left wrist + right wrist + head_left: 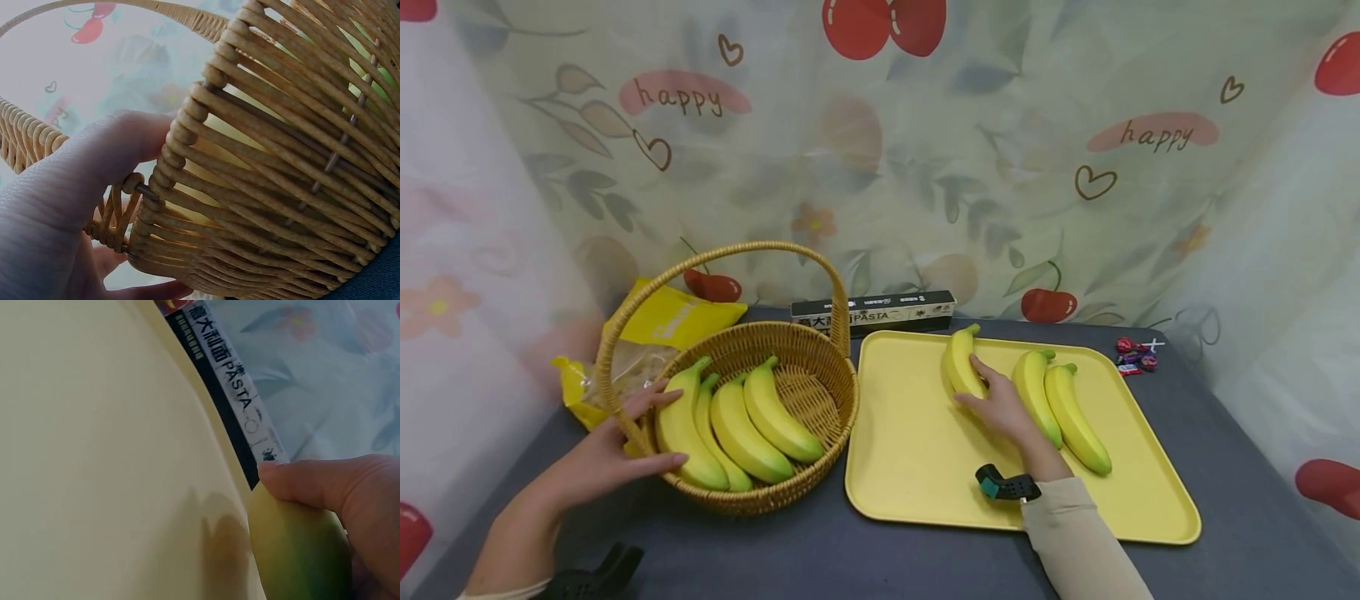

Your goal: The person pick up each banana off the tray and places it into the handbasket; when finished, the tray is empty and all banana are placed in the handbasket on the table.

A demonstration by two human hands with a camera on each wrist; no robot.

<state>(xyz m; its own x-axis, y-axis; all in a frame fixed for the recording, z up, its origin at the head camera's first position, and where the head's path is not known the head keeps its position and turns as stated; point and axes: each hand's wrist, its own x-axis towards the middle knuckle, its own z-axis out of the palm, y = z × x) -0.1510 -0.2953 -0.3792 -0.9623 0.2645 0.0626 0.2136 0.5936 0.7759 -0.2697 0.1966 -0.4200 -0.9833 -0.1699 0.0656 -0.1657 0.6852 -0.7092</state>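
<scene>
My left hand (613, 450) grips the rim of a wicker basket (775, 497) by the foot of its tall handle. Its thumb and fingers reach over the rim next to several yellow bananas with green ends (748, 425) lying side by side inside. In the left wrist view the thumb (125, 140) crosses the woven rim. My right hand (1003, 408) holds a banana (958, 362) between thumb and fingers over the far part of a yellow tray (917, 475). In the right wrist view the held banana (300, 550) shows its green-tinged end. Two more bananas (1078, 421) lie on the tray, right of this hand.
A black and white pasta box (880, 312) stands behind the tray and basket. Yellow packaging (685, 317) lies behind the basket at the left. Small wrapped lollipops and sweets (1138, 357) sit at the back right. Printed curtains (910, 167) surround the dark table (820, 558).
</scene>
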